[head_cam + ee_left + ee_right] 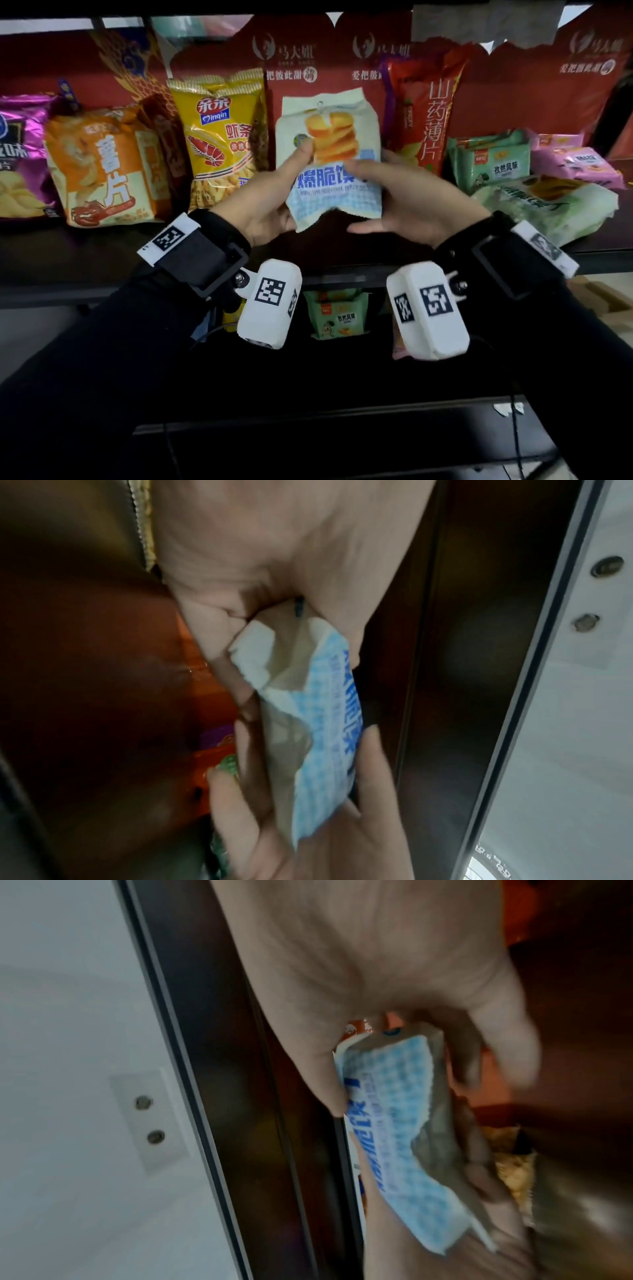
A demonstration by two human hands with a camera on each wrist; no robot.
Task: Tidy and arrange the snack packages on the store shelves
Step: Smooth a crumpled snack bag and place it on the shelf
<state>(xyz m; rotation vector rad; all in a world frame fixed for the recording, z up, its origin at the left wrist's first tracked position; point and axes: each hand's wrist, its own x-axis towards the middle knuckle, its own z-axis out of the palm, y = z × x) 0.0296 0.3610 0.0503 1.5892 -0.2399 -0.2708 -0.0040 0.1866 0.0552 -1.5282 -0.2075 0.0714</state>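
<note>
A white and pale-blue snack bag with a stack of golden crackers printed on it stands upright in the gap between the yellow shrimp-stick bag and the tall red yam-chip bag. My left hand grips its left side, thumb on the front. My right hand grips its right side, thumb across the blue lettering. In the left wrist view the bag is pinched between thumb and fingers. The right wrist view shows the bag held the same way.
On the dark shelf, an orange chip bag and a purple bag stand at left. Green packs, pink packs and a toppled pale-green bag lie at right. A green pack sits on the shelf below.
</note>
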